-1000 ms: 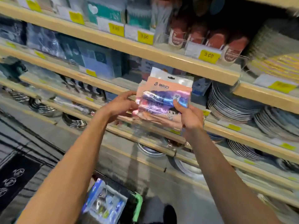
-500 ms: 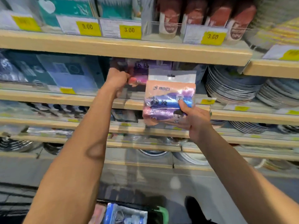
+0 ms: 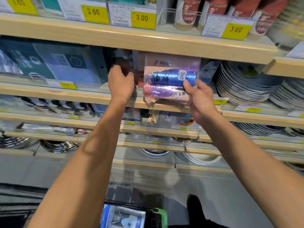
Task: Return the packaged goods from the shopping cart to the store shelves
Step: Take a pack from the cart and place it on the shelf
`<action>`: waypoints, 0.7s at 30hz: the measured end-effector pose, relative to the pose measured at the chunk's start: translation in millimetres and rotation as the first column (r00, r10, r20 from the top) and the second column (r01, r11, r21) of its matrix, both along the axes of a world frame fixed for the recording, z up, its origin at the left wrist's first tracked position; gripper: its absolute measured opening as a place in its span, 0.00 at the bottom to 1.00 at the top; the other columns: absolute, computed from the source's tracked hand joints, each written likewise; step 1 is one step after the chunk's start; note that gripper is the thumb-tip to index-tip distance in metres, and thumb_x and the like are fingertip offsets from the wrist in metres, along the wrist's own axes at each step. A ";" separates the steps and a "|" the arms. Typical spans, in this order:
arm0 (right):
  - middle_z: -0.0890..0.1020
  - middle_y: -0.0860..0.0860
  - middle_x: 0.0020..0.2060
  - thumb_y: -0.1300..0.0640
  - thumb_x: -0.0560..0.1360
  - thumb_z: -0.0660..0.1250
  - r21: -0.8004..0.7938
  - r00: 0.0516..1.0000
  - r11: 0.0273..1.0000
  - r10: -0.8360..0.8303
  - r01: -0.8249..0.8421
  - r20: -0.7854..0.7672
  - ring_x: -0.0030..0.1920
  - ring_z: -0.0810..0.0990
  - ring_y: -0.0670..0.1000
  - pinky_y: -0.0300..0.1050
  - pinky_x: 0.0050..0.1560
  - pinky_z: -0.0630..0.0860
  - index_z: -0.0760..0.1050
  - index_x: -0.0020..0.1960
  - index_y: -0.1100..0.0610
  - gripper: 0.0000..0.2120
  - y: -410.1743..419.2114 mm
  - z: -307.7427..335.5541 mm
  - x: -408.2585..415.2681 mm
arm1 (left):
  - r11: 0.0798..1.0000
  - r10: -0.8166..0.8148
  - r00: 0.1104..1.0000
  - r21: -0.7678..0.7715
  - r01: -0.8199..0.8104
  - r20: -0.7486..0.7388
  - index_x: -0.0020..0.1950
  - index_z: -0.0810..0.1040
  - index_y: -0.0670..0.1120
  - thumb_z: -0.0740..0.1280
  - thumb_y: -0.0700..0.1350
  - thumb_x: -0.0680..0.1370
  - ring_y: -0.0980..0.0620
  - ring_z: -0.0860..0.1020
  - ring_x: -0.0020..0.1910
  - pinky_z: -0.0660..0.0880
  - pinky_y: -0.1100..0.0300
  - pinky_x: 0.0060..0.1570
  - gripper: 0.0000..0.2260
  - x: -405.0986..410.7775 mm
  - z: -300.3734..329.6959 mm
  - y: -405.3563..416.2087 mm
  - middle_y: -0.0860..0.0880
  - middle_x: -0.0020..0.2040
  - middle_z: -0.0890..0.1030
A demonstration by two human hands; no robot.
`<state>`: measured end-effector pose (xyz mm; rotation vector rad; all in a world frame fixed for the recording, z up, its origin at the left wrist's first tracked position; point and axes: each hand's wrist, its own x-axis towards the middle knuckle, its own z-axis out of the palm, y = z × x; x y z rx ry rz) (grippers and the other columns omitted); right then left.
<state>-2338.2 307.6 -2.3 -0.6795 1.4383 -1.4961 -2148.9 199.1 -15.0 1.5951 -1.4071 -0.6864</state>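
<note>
- The scene is lit brightly and evenly from above; no single lamp is seen.
- Deep shade is cast under the upper shelf (image 3: 148, 45), and the goods at the back of that bay are left dark.
- Soft glare is thrown off the glossy packet (image 3: 169, 83) and off the stacked plates (image 3: 243, 89).
- Motion blur is spread over most of the frame: the packet's print is smeared, and the left hand (image 3: 120, 83) is softened at the fingers.
- The price tags (image 3: 143, 18) are kept just legible.
- Shelf lines are bowed toward the edges by the wide lens.
- The floor and cart (image 3: 154, 216) are rendered soft.
</note>
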 end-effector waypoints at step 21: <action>0.71 0.50 0.49 0.49 0.71 0.76 0.050 0.602 0.945 -0.164 0.324 -0.782 0.49 0.72 0.50 0.41 0.51 0.69 0.65 0.49 0.55 0.21 -40.7 -11.4 21.5 | 0.989 -0.029 0.939 -0.124 0.075 0.342 0.59 0.82 0.52 0.72 0.50 0.76 0.51 0.78 0.55 0.72 0.53 0.61 0.13 6.2 -17.4 28.6 0.54 0.51 0.84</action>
